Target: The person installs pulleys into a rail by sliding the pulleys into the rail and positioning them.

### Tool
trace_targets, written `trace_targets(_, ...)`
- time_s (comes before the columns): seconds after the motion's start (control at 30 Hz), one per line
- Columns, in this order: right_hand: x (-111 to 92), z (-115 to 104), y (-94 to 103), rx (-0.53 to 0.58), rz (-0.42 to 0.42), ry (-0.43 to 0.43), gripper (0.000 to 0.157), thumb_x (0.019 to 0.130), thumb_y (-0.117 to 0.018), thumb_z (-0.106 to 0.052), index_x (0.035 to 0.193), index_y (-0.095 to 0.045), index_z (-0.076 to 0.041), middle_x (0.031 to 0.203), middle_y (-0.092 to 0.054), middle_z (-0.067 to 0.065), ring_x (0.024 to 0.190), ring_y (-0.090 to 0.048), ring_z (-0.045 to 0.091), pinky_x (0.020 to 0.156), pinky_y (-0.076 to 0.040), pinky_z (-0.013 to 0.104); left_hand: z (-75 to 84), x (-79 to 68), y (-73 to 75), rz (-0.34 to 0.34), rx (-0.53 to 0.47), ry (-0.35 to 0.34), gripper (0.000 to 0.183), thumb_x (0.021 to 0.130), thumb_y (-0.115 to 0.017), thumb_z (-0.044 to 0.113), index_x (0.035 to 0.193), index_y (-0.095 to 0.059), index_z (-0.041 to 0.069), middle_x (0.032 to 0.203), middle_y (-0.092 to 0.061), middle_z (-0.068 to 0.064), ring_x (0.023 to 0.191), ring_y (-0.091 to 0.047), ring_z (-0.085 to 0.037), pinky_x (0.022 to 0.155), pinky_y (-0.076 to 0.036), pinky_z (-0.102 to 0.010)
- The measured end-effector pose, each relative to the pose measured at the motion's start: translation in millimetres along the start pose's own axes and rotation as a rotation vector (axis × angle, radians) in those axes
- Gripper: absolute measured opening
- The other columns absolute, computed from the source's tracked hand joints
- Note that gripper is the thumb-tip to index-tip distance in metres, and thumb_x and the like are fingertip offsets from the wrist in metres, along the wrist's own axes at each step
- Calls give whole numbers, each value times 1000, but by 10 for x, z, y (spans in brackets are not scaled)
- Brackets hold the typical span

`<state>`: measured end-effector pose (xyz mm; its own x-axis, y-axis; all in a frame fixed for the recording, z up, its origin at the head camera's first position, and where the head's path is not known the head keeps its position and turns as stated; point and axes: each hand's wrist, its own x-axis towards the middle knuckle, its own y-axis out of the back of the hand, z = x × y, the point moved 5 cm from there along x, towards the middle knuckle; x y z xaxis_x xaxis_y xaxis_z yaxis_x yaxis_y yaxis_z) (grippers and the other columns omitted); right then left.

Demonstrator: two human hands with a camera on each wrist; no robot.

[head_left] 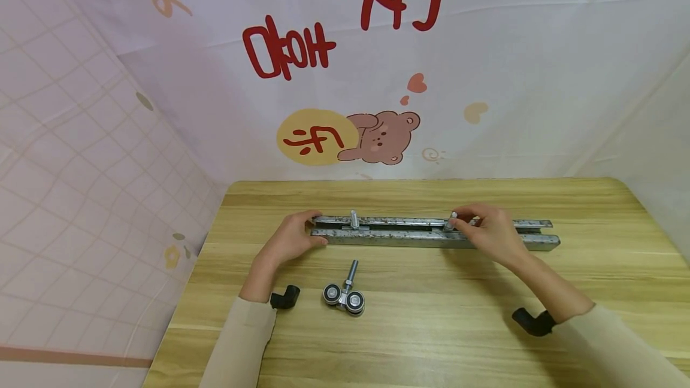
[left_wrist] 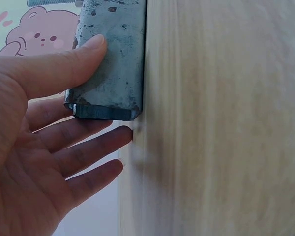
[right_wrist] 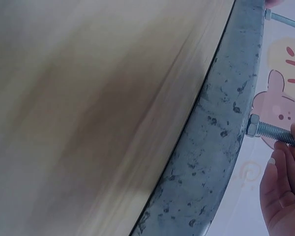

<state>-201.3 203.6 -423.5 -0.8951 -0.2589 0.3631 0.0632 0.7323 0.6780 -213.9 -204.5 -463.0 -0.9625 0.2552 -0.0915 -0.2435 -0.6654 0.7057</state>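
Observation:
A grey metal channel rail (head_left: 399, 238), speckled with dark spots, lies lengthwise on the table with its slot facing up. My left hand (head_left: 291, 235) grips its left end, thumb on the near side and fingers around the far side. Two threaded bolts stick up out of the slot. The left bolt (head_left: 354, 219) stands free of both hands. On the right bolt (right_wrist: 273, 131), a hex nut sits at the rail, and my right hand (head_left: 493, 232) pinches the threaded shaft near its tip between thumb and fingers. Whatever carries these bolts is mostly hidden inside the rail.
A roller trolley (head_left: 344, 299) with ball-bearing wheels and a threaded bolt lies on the wooden table (head_left: 431, 328), in front of the rail's left part. Black angled pieces (head_left: 286, 297) show at both wrists. A white printed cloth wall (head_left: 512, 136) rises behind the table.

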Motion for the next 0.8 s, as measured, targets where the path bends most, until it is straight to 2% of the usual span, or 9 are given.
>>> trace_targets(0.8,66,-120,-144,39,-16,9,14,94,-79,-6,108,-80,-4,95,-78,8,70,-67,15,56,-52,24,3,6,-4,0,3,-1,69,88,-88,17,149,-58,4,136,-66,-15,120,-64,-31,95,-55,-48)
